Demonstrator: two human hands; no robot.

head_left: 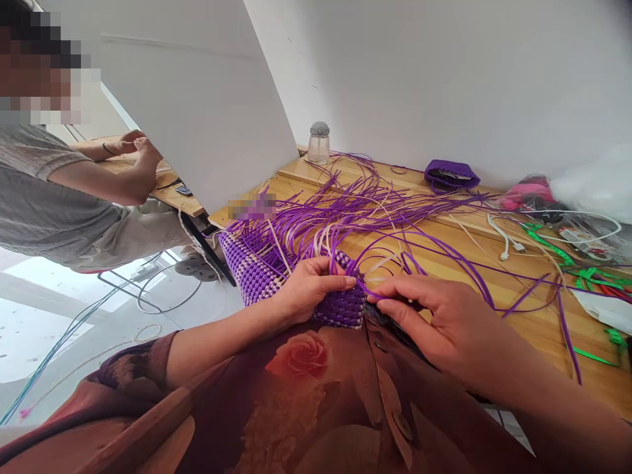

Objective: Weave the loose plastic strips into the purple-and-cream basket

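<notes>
Lying at lower centre on the desk [518, 289] edge, the purple woven basket [276, 276] is pressed by the left hand [309, 286], fingers closed on its rim, while the right hand [434, 316] pinches a purple strand [419, 247] beside it.

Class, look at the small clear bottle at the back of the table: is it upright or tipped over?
Upright: the bottle stands on its base, grey cap on top.
</notes>
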